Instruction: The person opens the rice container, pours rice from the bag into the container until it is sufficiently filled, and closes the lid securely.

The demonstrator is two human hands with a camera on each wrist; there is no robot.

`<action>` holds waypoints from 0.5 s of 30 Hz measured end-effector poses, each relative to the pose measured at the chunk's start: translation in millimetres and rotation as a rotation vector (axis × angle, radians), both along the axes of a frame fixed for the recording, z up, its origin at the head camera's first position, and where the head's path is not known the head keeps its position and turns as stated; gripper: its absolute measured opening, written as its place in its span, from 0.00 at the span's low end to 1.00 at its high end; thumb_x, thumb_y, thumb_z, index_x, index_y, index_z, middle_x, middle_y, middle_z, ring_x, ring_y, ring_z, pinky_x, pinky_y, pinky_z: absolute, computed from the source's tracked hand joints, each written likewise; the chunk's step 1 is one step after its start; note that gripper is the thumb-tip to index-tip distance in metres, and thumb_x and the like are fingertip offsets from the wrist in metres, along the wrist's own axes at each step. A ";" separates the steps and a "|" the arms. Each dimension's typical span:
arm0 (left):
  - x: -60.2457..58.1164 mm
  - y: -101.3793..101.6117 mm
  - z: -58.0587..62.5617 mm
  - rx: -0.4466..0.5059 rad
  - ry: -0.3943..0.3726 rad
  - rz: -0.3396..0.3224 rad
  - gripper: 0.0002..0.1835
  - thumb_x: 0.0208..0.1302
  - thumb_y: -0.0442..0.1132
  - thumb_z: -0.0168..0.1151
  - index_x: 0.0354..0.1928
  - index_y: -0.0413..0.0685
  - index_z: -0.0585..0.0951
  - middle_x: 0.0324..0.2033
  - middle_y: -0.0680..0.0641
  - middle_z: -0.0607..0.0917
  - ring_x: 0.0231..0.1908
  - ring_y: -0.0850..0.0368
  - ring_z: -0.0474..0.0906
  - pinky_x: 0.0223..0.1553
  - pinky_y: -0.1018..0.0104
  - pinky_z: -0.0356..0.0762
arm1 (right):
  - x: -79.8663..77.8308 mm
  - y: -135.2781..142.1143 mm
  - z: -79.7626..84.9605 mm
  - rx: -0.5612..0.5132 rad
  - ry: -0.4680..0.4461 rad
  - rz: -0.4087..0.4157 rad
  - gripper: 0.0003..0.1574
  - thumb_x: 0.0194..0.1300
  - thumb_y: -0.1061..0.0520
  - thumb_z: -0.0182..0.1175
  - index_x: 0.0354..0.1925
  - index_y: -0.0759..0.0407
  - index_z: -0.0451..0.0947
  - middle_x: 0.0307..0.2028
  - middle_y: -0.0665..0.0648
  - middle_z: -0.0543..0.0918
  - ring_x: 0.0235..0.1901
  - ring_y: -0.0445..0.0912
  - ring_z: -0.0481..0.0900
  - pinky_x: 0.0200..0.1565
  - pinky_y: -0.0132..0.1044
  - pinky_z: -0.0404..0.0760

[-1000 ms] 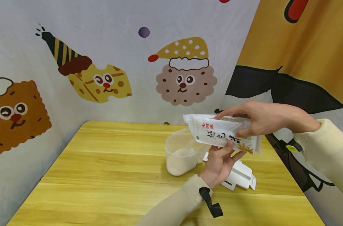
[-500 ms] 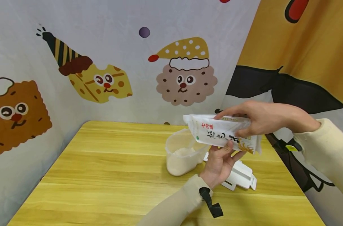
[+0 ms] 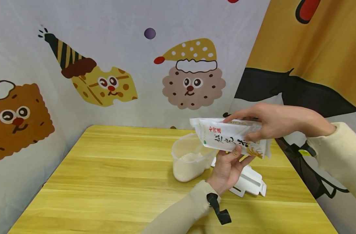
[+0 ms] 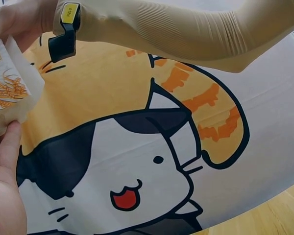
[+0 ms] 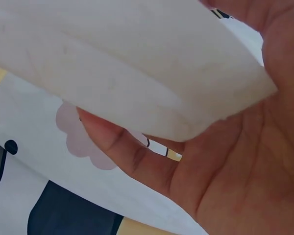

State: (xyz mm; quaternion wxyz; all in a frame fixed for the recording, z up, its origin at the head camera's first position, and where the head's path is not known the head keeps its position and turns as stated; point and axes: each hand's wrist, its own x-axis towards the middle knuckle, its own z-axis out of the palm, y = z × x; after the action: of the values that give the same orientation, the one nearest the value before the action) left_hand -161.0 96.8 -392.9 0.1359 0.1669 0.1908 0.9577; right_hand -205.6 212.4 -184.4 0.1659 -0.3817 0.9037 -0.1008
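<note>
A white rice bag [image 3: 222, 133] with red and black lettering and a printed grain ear is held tilted over the right side of a clear plastic container [image 3: 178, 152]. Pale rice [image 3: 191, 157] fills the container's lower part. From below, my left hand [image 3: 226, 169] holds the bag, its thumb on the printed front. Over the top edge, my right hand [image 3: 271, 122] grips the bag's right part between thumb and fingers. The right wrist view shows the bag's plain underside [image 5: 112, 63] against my palm. The bag's left end overlaps the container's rim in the head view.
A white plastic lid-like piece [image 3: 249, 182] with slots lies on the wooden table [image 3: 107, 188], partly behind the left hand. Cartoon-printed cloth [image 3: 119, 39] hangs behind the table, and another [image 3: 327, 58] closes off the right side.
The right hand and forearm have shifted very slightly to the right. The bag keeps almost the same tilt above the container, and the left hand stays in place.
</note>
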 end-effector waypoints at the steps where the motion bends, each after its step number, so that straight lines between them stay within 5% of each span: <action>1: -0.2 -0.1 -0.2 0.001 0.000 0.001 0.21 0.73 0.42 0.62 0.66 0.54 0.75 0.60 0.54 0.80 0.61 0.57 0.79 0.69 0.49 0.75 | 0.1 0.3 0.2 0.002 -0.001 -0.002 0.40 0.63 0.57 0.71 0.70 0.38 0.72 0.54 0.43 0.85 0.43 0.37 0.82 0.42 0.31 0.83; 15: -3.3 -0.7 -4.4 0.012 -0.009 0.015 0.22 0.71 0.42 0.63 0.65 0.56 0.75 0.60 0.55 0.80 0.61 0.56 0.79 0.69 0.47 0.75 | 2.0 7.1 4.3 0.018 -0.061 -0.034 0.43 0.62 0.56 0.73 0.72 0.39 0.70 0.57 0.46 0.84 0.41 0.38 0.82 0.39 0.31 0.84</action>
State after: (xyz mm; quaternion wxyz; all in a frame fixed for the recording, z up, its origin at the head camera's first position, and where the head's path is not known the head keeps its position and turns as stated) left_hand -164.3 96.1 -397.3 0.1288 0.1619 0.1855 0.9606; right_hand -203.6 219.5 -180.1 0.1954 -0.3614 0.9054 -0.1069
